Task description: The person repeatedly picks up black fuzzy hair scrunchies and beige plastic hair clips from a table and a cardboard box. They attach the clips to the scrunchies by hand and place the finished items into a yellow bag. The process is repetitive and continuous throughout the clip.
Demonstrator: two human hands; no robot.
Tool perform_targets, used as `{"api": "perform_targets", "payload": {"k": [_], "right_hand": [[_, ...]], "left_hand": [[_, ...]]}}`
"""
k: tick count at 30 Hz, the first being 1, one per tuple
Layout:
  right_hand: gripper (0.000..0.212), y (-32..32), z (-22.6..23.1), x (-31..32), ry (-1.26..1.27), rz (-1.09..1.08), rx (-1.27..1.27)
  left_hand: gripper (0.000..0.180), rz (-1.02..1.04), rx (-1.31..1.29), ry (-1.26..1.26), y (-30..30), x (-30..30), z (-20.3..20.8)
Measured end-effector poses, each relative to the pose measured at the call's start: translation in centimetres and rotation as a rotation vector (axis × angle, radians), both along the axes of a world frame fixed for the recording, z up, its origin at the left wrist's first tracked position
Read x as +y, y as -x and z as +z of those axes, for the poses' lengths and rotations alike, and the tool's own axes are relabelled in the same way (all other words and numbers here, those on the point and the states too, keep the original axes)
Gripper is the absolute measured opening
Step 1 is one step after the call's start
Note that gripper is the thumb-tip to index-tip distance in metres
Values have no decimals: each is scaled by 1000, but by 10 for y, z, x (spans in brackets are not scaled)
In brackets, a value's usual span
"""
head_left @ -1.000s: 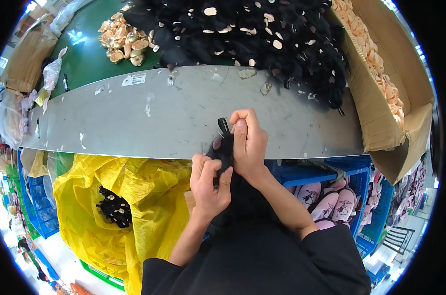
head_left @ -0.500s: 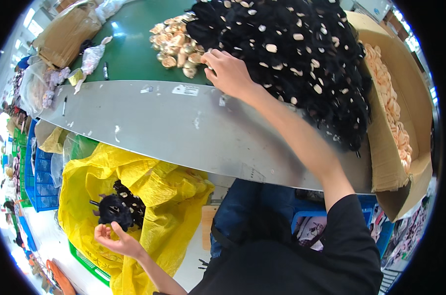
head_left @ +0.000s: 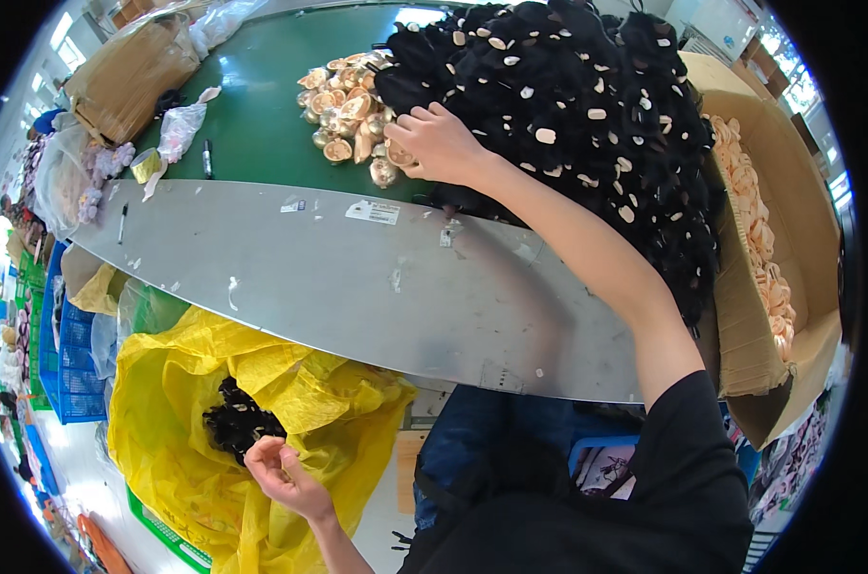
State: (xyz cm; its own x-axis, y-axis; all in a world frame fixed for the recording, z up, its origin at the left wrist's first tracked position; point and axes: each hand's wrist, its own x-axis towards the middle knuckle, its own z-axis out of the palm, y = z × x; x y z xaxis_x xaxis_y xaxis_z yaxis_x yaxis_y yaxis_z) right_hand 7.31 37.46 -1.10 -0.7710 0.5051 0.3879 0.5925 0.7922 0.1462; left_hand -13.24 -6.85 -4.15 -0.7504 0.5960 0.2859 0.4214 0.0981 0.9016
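At the edge of a small heap of shiny gold, rounded, partly cup-shaped pieces, my right hand has its fingers closed on one gold cup-shaped piece. Right beside that hand rises a large pile of black fluffy items with pale oval patches. My left hand hovers over a yellow plastic bag, its fingers loosely curled and apart, with nothing visible in them. Inside the bag lie black items of the same kind.
A grey metal strip edges the green tabletop. On the right stands an open cardboard box of peach-coloured pieces. Two pens, a tape roll and a plastic-wrapped carton are at the left. Blue crates stand beyond the bag.
The black item by my left hand has dropped into the bag, and that hand has drawn back to the right. My right hand has closed on a gold piece at the heap.
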Motion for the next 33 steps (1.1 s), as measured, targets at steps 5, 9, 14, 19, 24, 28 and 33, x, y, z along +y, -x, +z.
{"api": "perform_targets", "payload": {"k": [5,9,14,19,24,28,33], "right_hand": [[36,-52,6,-50,316,-109,397],[33,-87,11,-81,541,-214,582],[26,-123,15,-118,982,-323,877],[10,-160,-5,-154,1102,-380,1057],[13,-179,-8,-179,1098,-407,1127],[33,-198,-6,-210,1185,-454,1172],[40,-207,-37,-276,897,-543,1276]], "left_hand": [[12,-257,-171,-32,-37,47,1],[10,-489,-255,-55,-74,88,5],[12,-701,-274,-62,-115,118,8],[9,-792,-337,29,-140,123,8],[9,-850,-380,61,-155,121,2],[10,-861,-400,86,-163,116,7],[13,-895,-428,80,-170,107,2]]}}
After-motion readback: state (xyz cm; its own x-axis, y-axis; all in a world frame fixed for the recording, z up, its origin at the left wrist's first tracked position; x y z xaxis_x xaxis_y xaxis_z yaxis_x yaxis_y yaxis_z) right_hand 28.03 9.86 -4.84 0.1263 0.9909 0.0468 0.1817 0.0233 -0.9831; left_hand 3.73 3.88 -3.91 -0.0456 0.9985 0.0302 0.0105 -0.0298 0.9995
